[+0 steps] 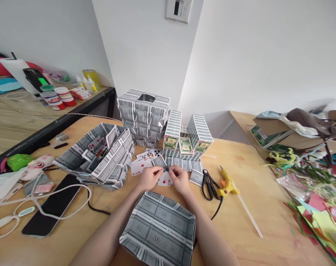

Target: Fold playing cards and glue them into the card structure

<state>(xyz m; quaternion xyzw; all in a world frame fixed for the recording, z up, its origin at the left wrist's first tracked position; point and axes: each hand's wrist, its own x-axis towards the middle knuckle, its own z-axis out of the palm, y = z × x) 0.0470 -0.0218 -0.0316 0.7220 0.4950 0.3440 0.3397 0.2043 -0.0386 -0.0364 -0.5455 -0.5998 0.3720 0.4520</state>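
Both hands meet at the middle of the table. My left hand [151, 178] and my right hand [180, 178] pinch a small dark folded piece [166, 169], probably a playing card, between their fingertips. Just below it lies a face-up heart card [164, 181]. More face-up cards [141, 164] are spread to the left, and patterned card backs [184, 164] lie beyond my right hand. Nearer me, between my forearms, stands a shallow tray made of cards [159, 225]. Black scissors [210, 184] and a yellow glue gun [228, 188] with a glue stick are on the right.
An open card-built box [101, 155] sits left, with a tall card structure [144, 118] behind. Stacked card packs [199, 133] stand at the back. A black phone [53, 207] and white cable [73, 217] lie front left. Coloured scraps [320, 207] fill the right side.
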